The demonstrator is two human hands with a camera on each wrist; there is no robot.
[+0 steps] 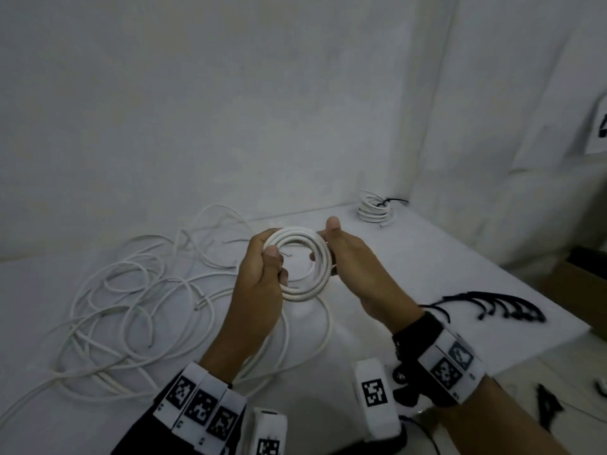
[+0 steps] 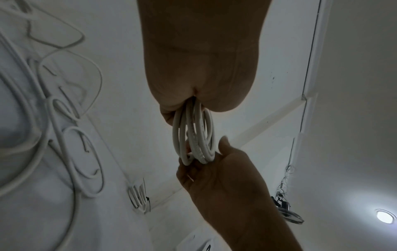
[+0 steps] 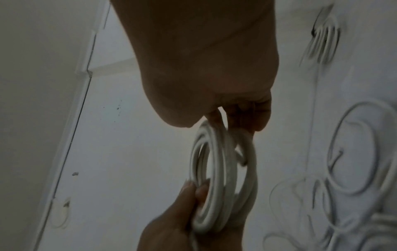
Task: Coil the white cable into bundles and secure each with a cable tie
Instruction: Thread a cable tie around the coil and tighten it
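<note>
Left hand [image 1: 262,274] and right hand [image 1: 351,257] gripping white coil [image 1: 305,261], cable ties [image 1: 492,305] head-view only

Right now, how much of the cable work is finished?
Done: one tied bundle lies at the table's far edge. In hand: the left hand and right hand grip an untied coil. Left: loose cable; black cable ties wait.

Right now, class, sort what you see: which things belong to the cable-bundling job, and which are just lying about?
Part of the job:
- coil, held by the left hand and the right hand
- loose white cable on the table
- black cable ties
- finished bundle, already tied

Just lying about:
- cardboard box at the table's right edge
- black bits on the floor
</note>
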